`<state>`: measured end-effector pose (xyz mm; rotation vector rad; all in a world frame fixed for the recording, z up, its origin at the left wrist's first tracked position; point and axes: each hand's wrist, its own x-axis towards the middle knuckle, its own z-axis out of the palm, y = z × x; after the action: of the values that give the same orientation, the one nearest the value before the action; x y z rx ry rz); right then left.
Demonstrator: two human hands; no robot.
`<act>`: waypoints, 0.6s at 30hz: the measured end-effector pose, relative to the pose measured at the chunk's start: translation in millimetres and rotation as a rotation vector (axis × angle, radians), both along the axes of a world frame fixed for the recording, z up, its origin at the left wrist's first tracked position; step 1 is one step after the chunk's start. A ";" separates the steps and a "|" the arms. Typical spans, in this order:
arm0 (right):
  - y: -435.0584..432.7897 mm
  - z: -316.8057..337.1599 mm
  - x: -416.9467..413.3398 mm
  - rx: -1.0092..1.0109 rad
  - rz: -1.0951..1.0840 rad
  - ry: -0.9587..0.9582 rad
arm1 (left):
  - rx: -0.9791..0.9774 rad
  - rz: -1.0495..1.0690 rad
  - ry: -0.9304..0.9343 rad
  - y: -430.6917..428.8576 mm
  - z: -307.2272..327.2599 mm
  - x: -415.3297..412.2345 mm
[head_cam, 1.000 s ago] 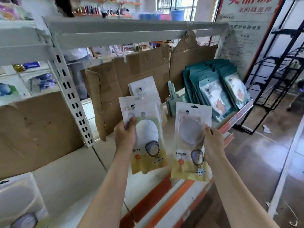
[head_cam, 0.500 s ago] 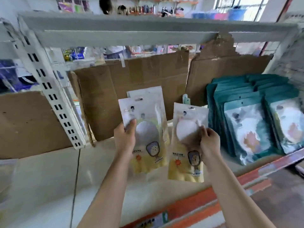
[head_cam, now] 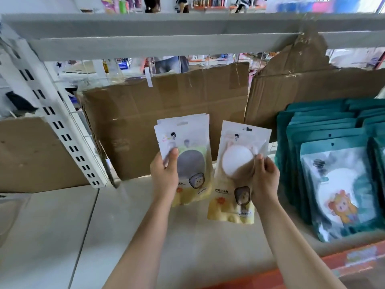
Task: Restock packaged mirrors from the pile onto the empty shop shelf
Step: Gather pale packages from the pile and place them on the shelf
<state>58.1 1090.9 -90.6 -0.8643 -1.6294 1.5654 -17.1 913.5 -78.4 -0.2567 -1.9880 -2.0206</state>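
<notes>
Mirror packs [head_cam: 227, 207] carry Chinese lettering, too blurred.

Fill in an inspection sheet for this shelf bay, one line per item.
Surface: pale shelf board, with an orange strip along its front edge.
Job's things: yellow packet stack and single yellow packet, both held upright over the board.
Clutter: torn cardboard sheets standing along the back.
Hands: left hand grips the stack; right hand pinches the single packet.
Cables: nothing seen.
Surroundings: teal packets in rows at right; slotted upright at left; upper shelf overhead.
</notes>
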 end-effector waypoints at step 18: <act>-23.0 -4.4 -31.3 0.096 0.005 0.156 | -0.366 -0.003 -0.066 -0.4 -36.6 -17.8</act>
<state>26.8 1067.9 -95.0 -0.6704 -1.5818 1.5055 -34.9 913.0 -115.0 -0.2734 -2.3922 -1.6730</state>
